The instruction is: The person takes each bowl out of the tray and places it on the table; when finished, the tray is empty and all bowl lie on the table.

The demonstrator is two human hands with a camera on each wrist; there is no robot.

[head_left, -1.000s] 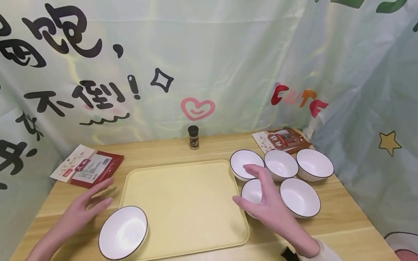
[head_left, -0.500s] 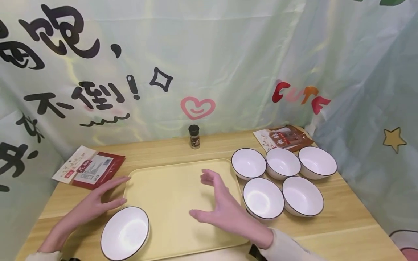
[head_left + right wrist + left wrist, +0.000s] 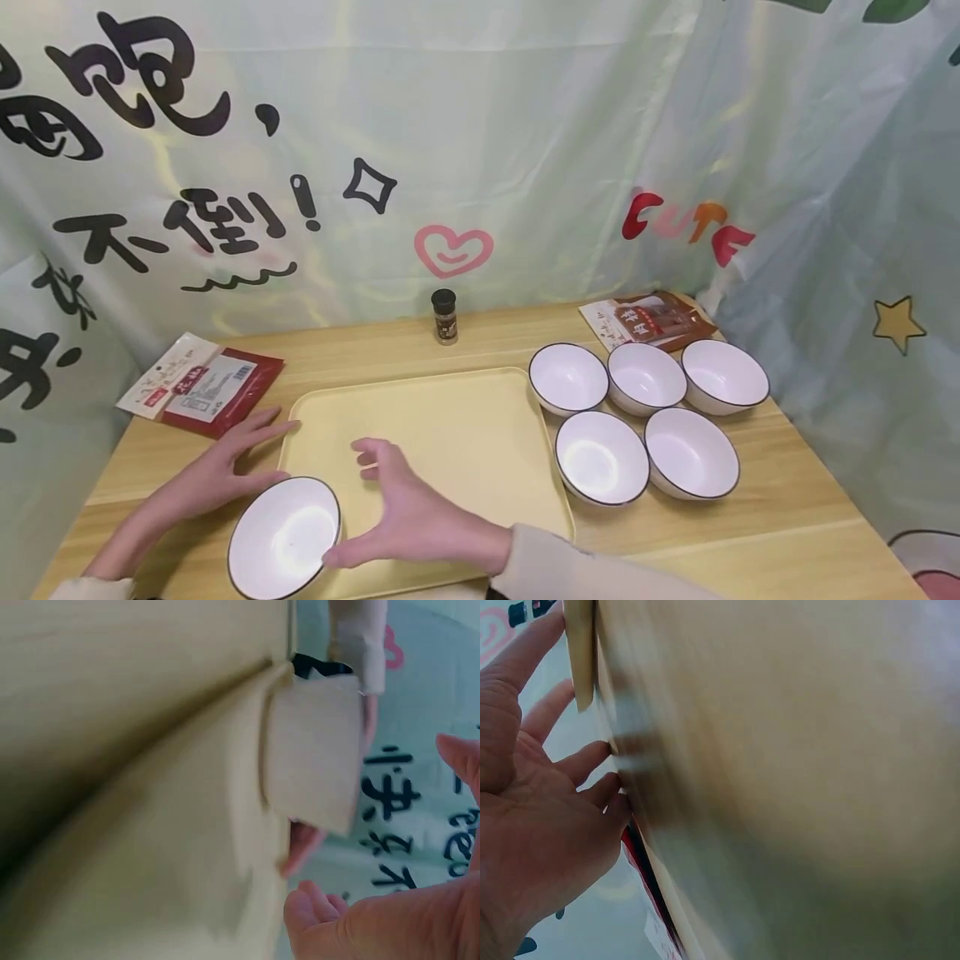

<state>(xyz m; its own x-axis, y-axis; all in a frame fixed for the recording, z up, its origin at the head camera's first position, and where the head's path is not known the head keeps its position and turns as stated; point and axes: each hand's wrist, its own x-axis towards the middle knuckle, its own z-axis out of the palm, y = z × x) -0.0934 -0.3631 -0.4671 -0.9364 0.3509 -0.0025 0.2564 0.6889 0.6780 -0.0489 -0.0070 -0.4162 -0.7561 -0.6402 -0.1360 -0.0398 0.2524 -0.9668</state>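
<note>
A white bowl with a dark rim (image 3: 283, 537) stands at the front left corner of the yellow tray (image 3: 442, 450). My left hand (image 3: 206, 479) lies beyond the bowl on its left side, fingers spread, the tips by the tray's left edge and the thumb close to the bowl's rim. Over the tray, my right hand (image 3: 412, 517) is at the bowl's right side with its thumb by the rim and its fingers loosely bent. In the right wrist view, the bowl (image 3: 315, 750) appears beyond the right hand (image 3: 390, 919). The left wrist view shows the left hand (image 3: 540, 795) holding nothing.
Several matching white bowls (image 3: 602, 458) stand grouped to the tray's right. A red and white packet (image 3: 206, 385) lies at the back left, a brown packet (image 3: 648, 322) at the back right. A black-capped spice jar (image 3: 445, 318) stands near the curtain (image 3: 525, 167).
My right hand has swept left from the grouped bowls, across the tray, to the single bowl. My left hand has shifted slightly right, nearer that bowl. The bowls have stayed in place.
</note>
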